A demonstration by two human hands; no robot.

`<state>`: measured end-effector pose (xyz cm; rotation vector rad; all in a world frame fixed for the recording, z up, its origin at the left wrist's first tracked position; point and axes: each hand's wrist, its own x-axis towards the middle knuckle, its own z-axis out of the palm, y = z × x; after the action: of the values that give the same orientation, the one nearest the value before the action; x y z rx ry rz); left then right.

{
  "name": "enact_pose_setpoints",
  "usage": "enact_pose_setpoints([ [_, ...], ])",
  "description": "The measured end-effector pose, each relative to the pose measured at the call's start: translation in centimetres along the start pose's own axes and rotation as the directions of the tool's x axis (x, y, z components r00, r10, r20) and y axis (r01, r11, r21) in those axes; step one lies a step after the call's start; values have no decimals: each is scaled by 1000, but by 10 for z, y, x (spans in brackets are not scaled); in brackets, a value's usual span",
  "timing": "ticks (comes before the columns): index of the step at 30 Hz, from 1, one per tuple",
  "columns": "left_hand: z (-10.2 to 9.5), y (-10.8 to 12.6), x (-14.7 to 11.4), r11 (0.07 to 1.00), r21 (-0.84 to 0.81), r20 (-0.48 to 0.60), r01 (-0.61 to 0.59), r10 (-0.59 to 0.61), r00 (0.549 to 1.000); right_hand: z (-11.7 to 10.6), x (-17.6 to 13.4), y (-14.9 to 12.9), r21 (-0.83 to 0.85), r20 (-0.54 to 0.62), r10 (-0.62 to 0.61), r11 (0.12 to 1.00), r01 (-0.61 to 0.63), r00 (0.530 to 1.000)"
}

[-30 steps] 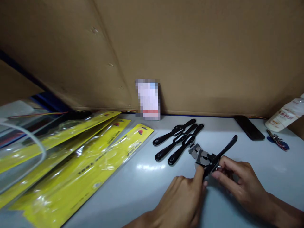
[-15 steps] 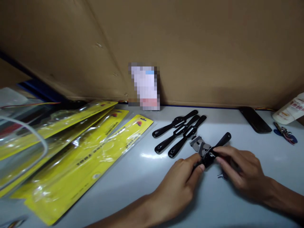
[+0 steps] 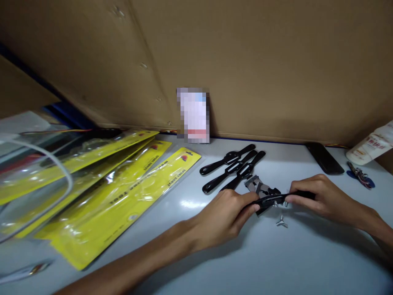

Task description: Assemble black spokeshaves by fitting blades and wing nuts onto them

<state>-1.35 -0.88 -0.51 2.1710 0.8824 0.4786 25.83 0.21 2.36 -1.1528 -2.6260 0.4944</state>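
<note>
Grasping one black tool [image 3: 270,200] in both hands: pinched near its left end between thumb and fingers of the left hand [image 3: 230,211], mostly covering that handle, and held by the right handle in the right hand [image 3: 321,192]. Held low over the grey tabletop [image 3: 307,258]; cannot tell whether touching it. Can see a wing screw [image 3: 281,222] just below, and small metal bits [image 3: 275,204] along the tool's edge, too tiny to judge as fastened or loose. Can make out grey metal plates [image 3: 254,182] just behind, partly hidden. Farther back, can count three more black tools [image 3: 211,186], with the nearest cut short behind the left hand. Off left, can read only some print on yellow packages [image 3: 153,192]; at far right, can see a bottle [image 3: 368,146] cropped by the frame.
</note>
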Motion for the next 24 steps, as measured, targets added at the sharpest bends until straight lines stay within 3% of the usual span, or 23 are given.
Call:
enact_pose_setpoints([
  [3, -1, -2, 0, 995, 77, -35, -56, 59, 998, -1, -4, -12, -7, -25, 0, 1000, 0, 1000],
  [5, 5, 1, 1, 1000, -28, -86, 2, -5, 996, 5, -4, -17, -95, -165, -15, 995, 0, 986],
  [6, 10, 3, 2, 994, -99, -113, 44, -55, 992, 9, -4, -19, -156, -272, -35, 988, -8, 962],
  [8, 20, 9, 3, 964, -243, -164, 109, -151, 975, 19, -2, -22, -280, -481, -108, 959, -36, 870],
  [10, 30, 13, 2, 918, -374, -193, 136, -221, 956, 31, -1, -25, -360, -563, -196, 933, -25, 803],
  [15, 40, 18, -1, 837, -518, -120, 177, -276, 954, 56, 0, -34, -272, -474, -222, 957, 98, 852],
  [20, 34, 22, -4, 852, -467, -43, 237, -289, 956, 55, -2, -29, -163, -491, -293, 956, 244, 820],
  [24, 30, 23, -6, 874, -418, -20, 249, -282, 959, 53, -3, -30, -77, -500, -269, 961, 267, 823],
])
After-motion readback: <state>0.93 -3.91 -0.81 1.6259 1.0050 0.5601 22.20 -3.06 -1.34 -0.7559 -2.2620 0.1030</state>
